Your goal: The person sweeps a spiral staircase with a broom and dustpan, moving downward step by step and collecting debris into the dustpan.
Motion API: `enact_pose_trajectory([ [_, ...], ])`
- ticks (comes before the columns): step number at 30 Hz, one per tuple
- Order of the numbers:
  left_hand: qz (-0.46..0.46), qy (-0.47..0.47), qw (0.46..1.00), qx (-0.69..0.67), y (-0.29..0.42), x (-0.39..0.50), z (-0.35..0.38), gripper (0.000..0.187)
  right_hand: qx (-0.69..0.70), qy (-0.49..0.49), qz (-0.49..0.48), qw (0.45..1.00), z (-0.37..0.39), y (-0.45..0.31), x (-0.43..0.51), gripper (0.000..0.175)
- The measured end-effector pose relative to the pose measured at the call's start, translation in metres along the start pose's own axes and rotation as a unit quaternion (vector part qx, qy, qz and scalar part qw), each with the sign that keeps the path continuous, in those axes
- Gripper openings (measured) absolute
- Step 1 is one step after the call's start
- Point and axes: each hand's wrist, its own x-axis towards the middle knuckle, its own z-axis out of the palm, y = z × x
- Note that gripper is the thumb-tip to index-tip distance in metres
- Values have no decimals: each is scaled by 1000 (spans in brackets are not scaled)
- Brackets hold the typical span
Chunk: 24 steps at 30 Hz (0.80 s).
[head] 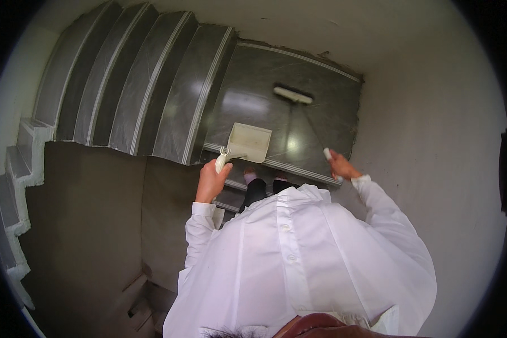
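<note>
My left hand [211,179] is closed around the cream handle of a long-handled dustpan. The dustpan's pan [250,141] is at the front edge of the grey landing [253,72], its open side facing away from me. In my right hand [342,167] is the white grip of a broom, whose thin stick slants away to the left. The broom head [293,94], white with dark bristles, is on the landing beyond the pan. It looks slightly blurred. Any dirt on the floor is too small to make out.
Grey stairs [169,84] with pale striped nosings climb to the left. Their open side drops toward a lower floor area [160,295]. A plain wall [426,126] borders the landing at right, another behind it. My feet [250,175] stand on a step just below the landing.
</note>
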Motion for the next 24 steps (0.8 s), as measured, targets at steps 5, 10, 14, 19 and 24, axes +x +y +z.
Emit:
enact_pose_trajectory([
  [5,20,-16,1000,1,9,15,-1,34,96,-64,77,990,32,7,-100,52],
  [10,0,-67,996,-64,23,11,-13,30,258,-51,151,953,0,-39,-203,54],
  [14,19,-99,992,-74,44,3,-15,29,310,49,147,938,-19,-48,-245,54],
  [19,55,-132,989,-42,61,11,-4,30,260,154,105,947,-42,-17,-164,53],
  [24,93,-131,987,1,64,36,29,28,221,142,94,960,-43,21,-78,53],
])
